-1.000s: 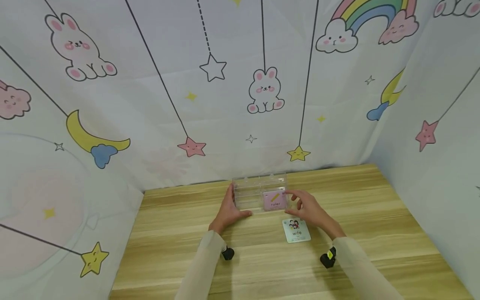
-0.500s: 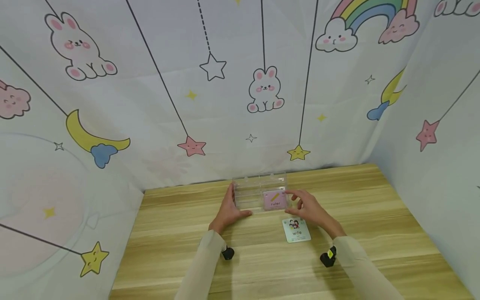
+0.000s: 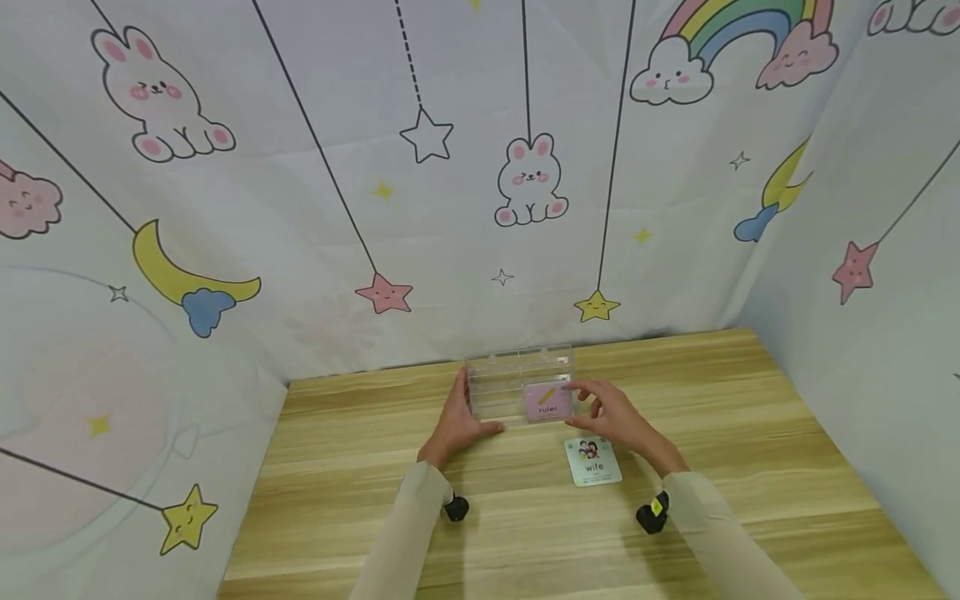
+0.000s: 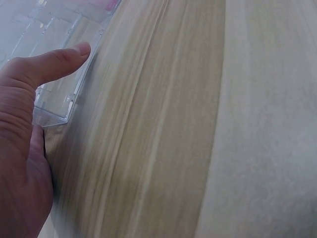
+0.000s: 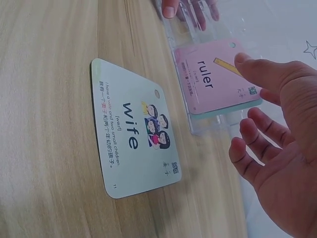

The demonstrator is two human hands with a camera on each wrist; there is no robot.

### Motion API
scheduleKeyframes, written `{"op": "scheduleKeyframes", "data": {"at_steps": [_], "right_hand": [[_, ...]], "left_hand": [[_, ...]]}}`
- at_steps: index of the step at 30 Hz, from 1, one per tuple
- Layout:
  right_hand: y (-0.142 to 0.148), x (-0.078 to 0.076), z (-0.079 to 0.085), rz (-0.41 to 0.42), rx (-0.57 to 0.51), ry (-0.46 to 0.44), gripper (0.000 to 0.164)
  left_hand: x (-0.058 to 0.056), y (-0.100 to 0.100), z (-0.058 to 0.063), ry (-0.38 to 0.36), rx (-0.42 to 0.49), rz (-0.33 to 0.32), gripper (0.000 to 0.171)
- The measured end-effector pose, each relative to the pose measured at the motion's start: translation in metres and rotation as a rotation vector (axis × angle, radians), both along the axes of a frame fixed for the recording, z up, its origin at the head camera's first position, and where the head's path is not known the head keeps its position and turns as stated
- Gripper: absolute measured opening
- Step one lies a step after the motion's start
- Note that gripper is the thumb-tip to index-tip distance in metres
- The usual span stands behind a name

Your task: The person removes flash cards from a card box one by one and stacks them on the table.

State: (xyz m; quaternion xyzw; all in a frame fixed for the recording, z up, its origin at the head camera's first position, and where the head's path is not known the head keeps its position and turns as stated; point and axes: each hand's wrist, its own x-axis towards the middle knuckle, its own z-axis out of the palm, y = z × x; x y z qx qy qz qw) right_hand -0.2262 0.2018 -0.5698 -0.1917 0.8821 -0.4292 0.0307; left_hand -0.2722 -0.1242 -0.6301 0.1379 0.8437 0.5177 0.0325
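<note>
A clear plastic rack (image 3: pixel 495 396) with several tiers stands at the table's back edge. My left hand (image 3: pixel 457 421) grips its left end, thumb along the front, as the left wrist view also shows. In the rack's lower right compartment leans a pink "ruler" flashcard (image 5: pixel 210 74), a green edge showing behind it. My right hand (image 3: pixel 618 417) holds the card's right side between thumb and index finger; the other fingers (image 5: pixel 247 156) are loosely bent. In front of the rack, a pale green "wife" flashcard (image 3: pixel 594 462) lies face up on the table, just below the right hand.
The wood-grain table (image 3: pixel 360 483) meets a printed cloth wall (image 3: pixel 450 225) right behind the rack. Another cloth panel (image 3: pixel 885 350) rises along the right side. Both wrists carry small black cameras (image 3: pixel 455 507).
My right hand has shifted slightly left, and the pink card has moved a little left and toward me with it. The left hand, rack and "wife" card stay put.
</note>
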Motion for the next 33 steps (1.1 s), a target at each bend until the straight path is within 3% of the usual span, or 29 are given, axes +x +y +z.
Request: {"op": "scheduleKeyframes", "data": {"at_steps": [15,33], "right_hand": [[-0.0024,0.0,0.0002,-0.015,-0.009,-0.005,0.054],[-0.0063,0.0006,-0.0066,-0.04,-0.12,-0.012,0.041]], "left_hand": [[0.0,0.0002,-0.0016,0.005,0.011,0.003,0.133],[0.0012,-0.0002,0.002,-0.006,-0.002,0.001,0.134]]}}
